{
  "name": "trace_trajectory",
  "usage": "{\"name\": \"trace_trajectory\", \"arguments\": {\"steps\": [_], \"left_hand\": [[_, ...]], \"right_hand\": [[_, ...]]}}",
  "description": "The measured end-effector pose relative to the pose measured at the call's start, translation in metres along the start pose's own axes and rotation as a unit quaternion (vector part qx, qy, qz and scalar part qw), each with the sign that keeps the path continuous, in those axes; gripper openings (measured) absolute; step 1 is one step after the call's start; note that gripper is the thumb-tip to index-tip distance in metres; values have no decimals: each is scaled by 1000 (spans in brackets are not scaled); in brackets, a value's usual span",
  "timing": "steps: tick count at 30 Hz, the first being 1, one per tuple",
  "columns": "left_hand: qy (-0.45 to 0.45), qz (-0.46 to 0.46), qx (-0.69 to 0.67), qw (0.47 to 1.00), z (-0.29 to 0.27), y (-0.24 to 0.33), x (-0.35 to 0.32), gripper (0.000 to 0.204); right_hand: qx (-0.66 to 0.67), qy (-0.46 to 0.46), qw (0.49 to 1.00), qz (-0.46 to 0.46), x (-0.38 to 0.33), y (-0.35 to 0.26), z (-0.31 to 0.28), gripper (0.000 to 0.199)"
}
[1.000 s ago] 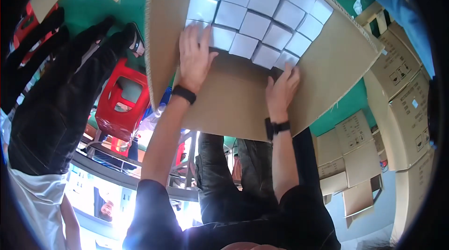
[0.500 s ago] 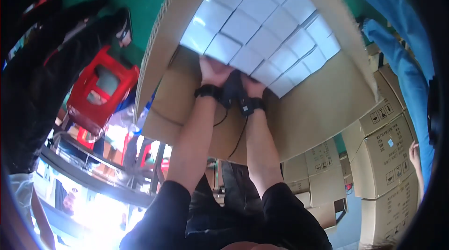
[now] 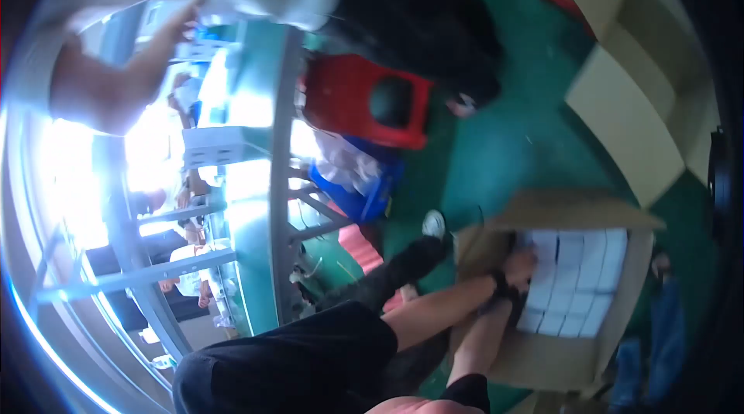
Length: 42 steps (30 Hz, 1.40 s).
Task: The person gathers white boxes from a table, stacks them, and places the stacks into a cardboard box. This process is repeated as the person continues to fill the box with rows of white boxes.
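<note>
Inside the carton: hands; plain white boxes

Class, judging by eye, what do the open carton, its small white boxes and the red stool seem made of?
Open carton: apparently matte cardboard, by its brown walls and flaps. White boxes: probably smooth paperboard, from their flat faces; coating unclear. Red stool: likely moulded plastic, uniformly coloured with an opening; blur hides its finish.

An open brown cardboard carton lies at the lower right of the view, its open top facing the camera. Inside, small plain white boxes sit tightly packed in rows, their pale faces showing, edges nearly touching.
</note>
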State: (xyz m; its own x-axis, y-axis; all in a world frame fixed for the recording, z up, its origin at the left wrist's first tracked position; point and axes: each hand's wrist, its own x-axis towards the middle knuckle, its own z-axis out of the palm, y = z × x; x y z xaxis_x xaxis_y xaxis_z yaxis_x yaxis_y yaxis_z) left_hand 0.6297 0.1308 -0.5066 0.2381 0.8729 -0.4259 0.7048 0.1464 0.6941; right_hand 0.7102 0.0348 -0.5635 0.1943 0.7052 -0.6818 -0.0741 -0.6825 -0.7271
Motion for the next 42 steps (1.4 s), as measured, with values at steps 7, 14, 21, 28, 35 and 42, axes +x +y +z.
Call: {"name": "trace_trajectory", "arguments": {"steps": [7, 14, 21, 28, 35, 42], "left_hand": [[15, -41, -208, 977, -150, 84, -98, 31], [268, -186, -231, 917, -344, 116, -315, 25], [682, -268, 35, 679, -499, 6, -446, 60], [557, -374, -144, 727, -634, -31, -429, 105], [546, -165, -163, 805, -571, -118, -504, 96], [575, -205, -232, 758, -470, -104, -598, 86]], "right_hand": [[-62, -31, 998, 11, 4, -17, -84, 27], [52, 26, 992, 113, -84, -102, -86, 19], [-487, -221, 815, -225, -167, -233, 13, 38], [-465, -410, 672, -405, -303, -406, 276, 50], [-415, -384, 537, -626, -398, -515, 465, 58], [-472, -373, 430, -673, -413, -503, 559, 84]]}}
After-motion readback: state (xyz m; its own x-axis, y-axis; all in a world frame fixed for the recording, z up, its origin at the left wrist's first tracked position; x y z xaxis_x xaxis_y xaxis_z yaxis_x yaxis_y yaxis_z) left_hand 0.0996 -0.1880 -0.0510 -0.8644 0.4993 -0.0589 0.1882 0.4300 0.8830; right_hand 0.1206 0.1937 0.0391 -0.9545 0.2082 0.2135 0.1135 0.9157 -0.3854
